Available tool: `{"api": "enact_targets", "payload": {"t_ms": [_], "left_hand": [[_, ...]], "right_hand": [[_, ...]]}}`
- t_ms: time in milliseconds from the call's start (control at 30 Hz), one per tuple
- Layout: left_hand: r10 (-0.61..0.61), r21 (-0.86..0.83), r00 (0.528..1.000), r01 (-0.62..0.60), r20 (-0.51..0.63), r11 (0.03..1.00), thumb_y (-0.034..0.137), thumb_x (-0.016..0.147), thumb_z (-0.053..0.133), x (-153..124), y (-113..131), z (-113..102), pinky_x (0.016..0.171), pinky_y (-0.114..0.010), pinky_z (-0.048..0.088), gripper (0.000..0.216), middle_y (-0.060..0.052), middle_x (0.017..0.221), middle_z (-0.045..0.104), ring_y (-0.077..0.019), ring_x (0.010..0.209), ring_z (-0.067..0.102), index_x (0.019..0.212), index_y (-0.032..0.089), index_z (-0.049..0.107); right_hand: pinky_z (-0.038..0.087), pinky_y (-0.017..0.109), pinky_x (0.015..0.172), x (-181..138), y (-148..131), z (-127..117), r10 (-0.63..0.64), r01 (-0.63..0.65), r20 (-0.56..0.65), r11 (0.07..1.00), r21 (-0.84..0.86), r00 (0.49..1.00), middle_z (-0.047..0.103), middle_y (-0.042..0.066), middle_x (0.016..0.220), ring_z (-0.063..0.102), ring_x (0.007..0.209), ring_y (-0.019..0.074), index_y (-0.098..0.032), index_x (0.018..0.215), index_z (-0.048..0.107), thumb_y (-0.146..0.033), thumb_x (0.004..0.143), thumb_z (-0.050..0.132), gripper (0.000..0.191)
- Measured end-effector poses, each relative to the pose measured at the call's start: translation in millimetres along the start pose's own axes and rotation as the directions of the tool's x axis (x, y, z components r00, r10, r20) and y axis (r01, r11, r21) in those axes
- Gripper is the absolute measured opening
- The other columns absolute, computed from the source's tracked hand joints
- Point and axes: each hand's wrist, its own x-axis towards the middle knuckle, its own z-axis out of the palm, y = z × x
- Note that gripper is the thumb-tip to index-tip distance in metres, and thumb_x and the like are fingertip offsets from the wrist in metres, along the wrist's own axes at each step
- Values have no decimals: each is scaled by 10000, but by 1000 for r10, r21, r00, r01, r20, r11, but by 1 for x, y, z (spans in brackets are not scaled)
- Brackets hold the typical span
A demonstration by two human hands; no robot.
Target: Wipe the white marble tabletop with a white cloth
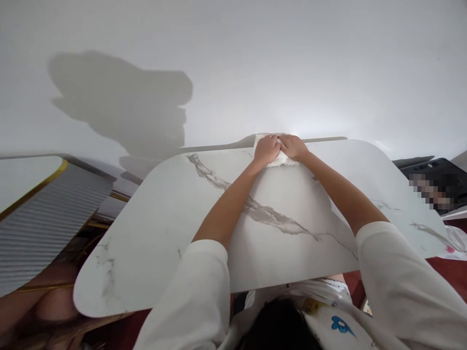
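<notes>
Near the far edge of a white marble-patterned table [146, 253], both arms reach straight forward to a white cloth [283, 161] with a ragged edge. My left hand [267, 149] lies on the cloth's left part, its fingers pressed together and bent over it. Beside it, my right hand [294, 147] grips the right part of the cloth, and the fingertips of the two hands meet. The cloth rests against the tabletop and shows around and between the hands. What lies under the palms is hidden.
A pale wall [310, 63] rises directly behind the table. At the left stands a ribbed cabinet [62, 209] with a gold-edged top. A black appliance [438, 182], partly pixelated, is beyond the right end, with a clear plastic bag [456, 238] in front of it.
</notes>
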Motion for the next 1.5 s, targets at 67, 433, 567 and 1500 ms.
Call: {"api": "enact_targets", "payload": {"t_ms": [67,433,567,1500], "left_hand": [[-15,21,1000,16,-7,1000,147,903,296,-9,7,-2,981,-385,377,329,-139,1143,616,-263,1112,537,1090,132,566],[17,-19,1000,-17,-6,1000,173,881,328,-108,52,-28,1082,-399,319,390,-143,1273,562,-263,1237,461,1216,112,518],[-30,-78,999,32,25,996,207,882,330,-165,77,-46,1136,-414,272,453,-132,1399,483,-264,1331,387,1300,115,478],[-54,-210,997,63,47,976,195,873,342,-58,111,-2,1132,-401,263,431,-81,1376,522,-233,1344,382,1275,173,497]], "right_hand": [[382,416,986,-7,-4,-3,-8,8,6,1000,-3,1000,620,151,1202,532,1133,282,-109,1220,538,-229,936,266,411],[314,470,1070,-96,-67,-31,-48,48,46,999,-2,998,463,190,1412,404,1294,309,-48,1355,435,-298,952,284,498],[319,454,1083,-143,-108,-49,-59,61,57,998,-19,997,463,185,1411,405,1295,298,-30,1359,425,-274,942,297,500],[253,509,1134,-117,24,-49,-47,35,138,995,89,989,369,140,1505,319,1392,284,-110,1452,348,-384,965,268,565]]}}
